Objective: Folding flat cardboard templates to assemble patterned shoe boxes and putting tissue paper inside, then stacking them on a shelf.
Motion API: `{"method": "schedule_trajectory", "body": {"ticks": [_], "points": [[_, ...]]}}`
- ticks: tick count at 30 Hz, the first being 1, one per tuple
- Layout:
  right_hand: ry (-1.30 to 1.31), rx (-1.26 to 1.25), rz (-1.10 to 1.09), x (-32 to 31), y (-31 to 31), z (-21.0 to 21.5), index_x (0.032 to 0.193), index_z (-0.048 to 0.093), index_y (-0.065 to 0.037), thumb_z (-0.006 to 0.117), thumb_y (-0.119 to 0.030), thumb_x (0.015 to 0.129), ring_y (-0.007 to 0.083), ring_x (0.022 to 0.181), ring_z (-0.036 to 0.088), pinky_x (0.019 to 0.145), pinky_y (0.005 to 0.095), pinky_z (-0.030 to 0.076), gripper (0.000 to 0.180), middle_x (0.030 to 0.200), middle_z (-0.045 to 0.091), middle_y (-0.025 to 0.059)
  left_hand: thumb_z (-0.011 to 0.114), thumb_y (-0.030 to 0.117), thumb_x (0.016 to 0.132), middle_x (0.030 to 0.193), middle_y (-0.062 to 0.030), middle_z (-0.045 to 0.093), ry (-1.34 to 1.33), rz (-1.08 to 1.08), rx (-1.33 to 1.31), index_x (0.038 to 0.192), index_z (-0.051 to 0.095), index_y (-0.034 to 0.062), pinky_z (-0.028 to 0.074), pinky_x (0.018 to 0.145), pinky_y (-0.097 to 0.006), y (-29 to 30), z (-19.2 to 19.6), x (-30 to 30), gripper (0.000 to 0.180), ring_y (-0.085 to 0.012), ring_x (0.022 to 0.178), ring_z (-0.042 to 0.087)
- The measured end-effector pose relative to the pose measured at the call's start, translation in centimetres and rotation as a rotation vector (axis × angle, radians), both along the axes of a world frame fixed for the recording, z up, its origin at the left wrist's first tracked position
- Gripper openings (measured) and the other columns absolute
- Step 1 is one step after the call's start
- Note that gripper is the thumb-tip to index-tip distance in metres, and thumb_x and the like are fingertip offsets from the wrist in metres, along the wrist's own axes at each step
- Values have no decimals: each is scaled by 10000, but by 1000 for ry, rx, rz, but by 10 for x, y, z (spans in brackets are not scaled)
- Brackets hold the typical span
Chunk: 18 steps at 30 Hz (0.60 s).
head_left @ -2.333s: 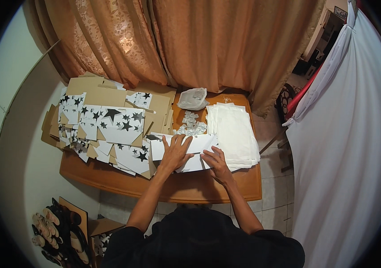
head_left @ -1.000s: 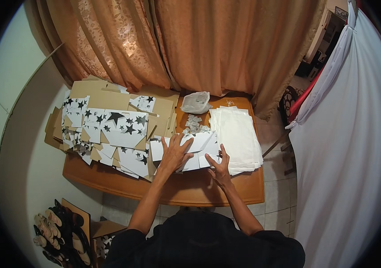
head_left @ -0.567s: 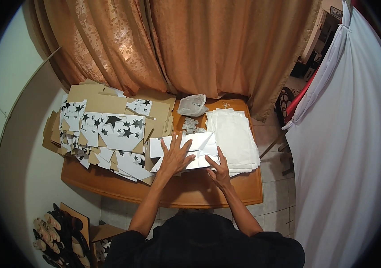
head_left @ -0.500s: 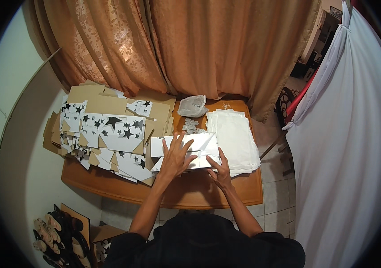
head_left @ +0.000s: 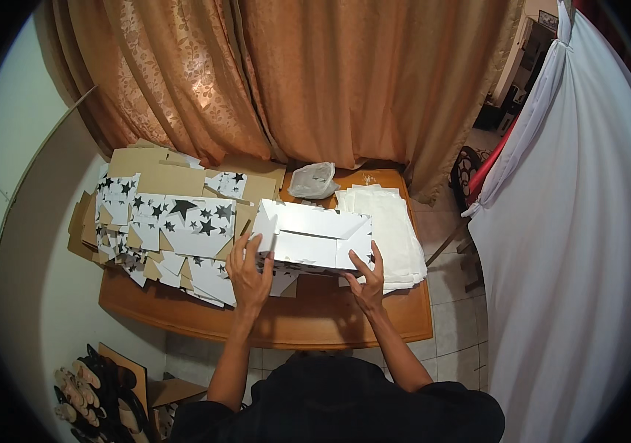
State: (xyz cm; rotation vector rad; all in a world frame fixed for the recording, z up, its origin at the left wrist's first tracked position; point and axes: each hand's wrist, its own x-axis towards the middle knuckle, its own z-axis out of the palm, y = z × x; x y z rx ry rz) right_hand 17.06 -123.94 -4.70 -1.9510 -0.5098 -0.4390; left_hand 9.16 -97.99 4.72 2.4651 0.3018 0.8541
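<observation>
Between my hands is a white paper bag (head_left: 312, 247) with black stars along its sides, its folded base panel facing up. My left hand (head_left: 250, 275) grips its left end, fingers along the edge and thumb at the near corner. At the near right corner, my right hand (head_left: 367, 280) holds the bag with thumb on top and fingers at the side. To the right lies a stack of white paper sheets (head_left: 386, 229), partly covered by the bag. On the left is a heap of star-printed white pieces (head_left: 208, 229) and brown cardboard pieces (head_left: 171, 175).
A translucent plastic bag (head_left: 312, 181) sits at the back of the wooden table (head_left: 197, 317). Orange curtains (head_left: 338, 88) hang behind it, and a white cloth (head_left: 567, 244) hangs at right. Several shoes (head_left: 86, 395) stand at lower left.
My left hand has moved from the top of the white paper bag to its left end. The bag is now raised and tilted, showing its star-printed near side.
</observation>
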Motion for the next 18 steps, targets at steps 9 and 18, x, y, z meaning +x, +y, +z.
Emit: {"method": "schedule_trajectory", "body": {"ticks": [9,18], "points": [[-78,-43,-13,-9,3,0,1311,706,-207,843,0,702,457,1388,443,1115,475,432,658,1552,358,311,648,-3,794,1322,-165,591,156,-42,140,1371,609,92,337,1111,-524,4,-1,10,586,-360,1309,498],[-94,-26,-82,-13,0,1,1321,699,-207,825,13,677,465,1342,483,1081,476,464,691,1549,370,317,508,-172,813,1493,-92,542,47,-282,108,1438,576,147,296,1176,-626,9,-7,18,705,-402,1440,402]]}}
